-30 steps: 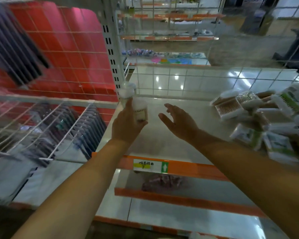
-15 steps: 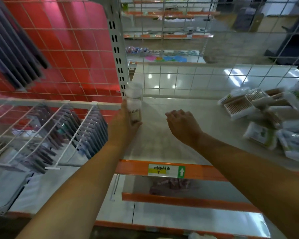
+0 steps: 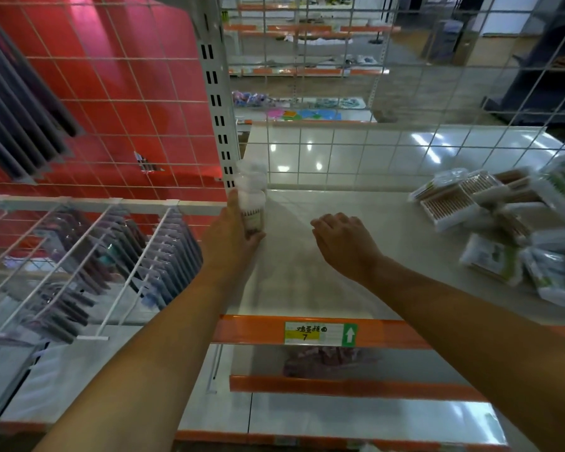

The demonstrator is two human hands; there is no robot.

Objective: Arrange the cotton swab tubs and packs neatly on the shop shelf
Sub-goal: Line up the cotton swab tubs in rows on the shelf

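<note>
My left hand (image 3: 234,230) grips a round clear tub of cotton swabs (image 3: 252,207) with a white lid, held upright at the back left corner of the white shelf (image 3: 307,288), beside the perforated upright post (image 3: 221,138). My right hand (image 3: 341,239) hovers over the middle of the shelf, palm down, fingers loosely curled, holding nothing. A jumbled heap of swab tubs and packs lies on the shelf's right side: a flat clear tub of wooden swabs (image 3: 447,207) and green-and-white packs (image 3: 493,259).
A wire grid panel (image 3: 340,151) backs the shelf. An orange front strip carries a price label (image 3: 320,333). To the left, a wire rack (image 3: 88,256) holds hanging dark packets before a red grid wall. A lower shelf (image 3: 323,360) holds a reddish packet.
My left hand has carried the tub further back and down into the shelf's left corner. My right hand turned palm down and lowered, its fingers curling.
</note>
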